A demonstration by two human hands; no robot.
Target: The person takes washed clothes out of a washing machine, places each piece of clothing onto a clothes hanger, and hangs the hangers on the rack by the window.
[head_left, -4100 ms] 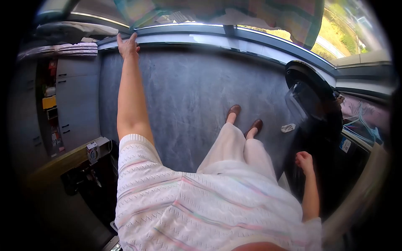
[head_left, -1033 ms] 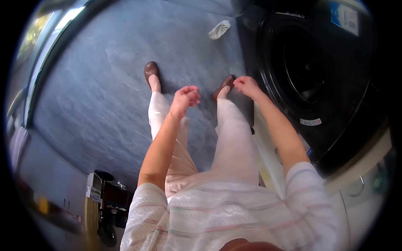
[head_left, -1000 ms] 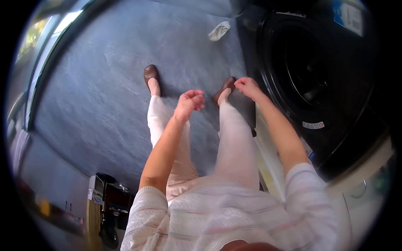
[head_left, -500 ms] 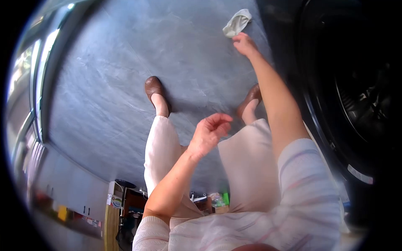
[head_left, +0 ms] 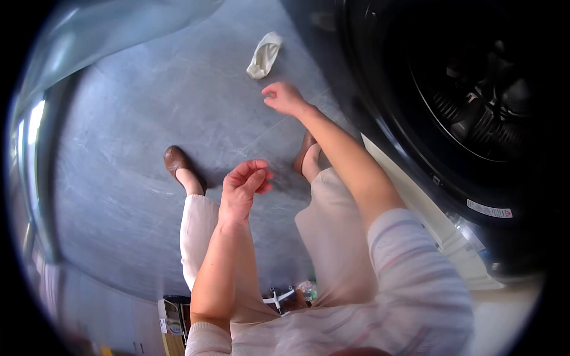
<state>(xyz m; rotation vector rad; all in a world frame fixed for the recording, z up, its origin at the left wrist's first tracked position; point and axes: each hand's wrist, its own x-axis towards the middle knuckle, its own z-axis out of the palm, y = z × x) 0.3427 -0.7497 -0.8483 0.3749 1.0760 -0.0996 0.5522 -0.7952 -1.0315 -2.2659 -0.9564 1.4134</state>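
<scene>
Head view: my left hand (head_left: pixel 244 184) and, near white cloth (head_left: pixel 265 56), right hand (head_left: pixel 282 98) curl loosely, fingers half spread; right, the cropped black machine's (head_left: pixel 409 142) label (head_left: pixel 489 209) is unreadable.

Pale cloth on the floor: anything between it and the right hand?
Nothing but bare floor shows between the right hand and the pale cloth in the head view.

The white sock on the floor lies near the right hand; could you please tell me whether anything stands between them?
Nothing visible stands between the right hand and the white sock; only bare grey floor shows in the gap.
</scene>
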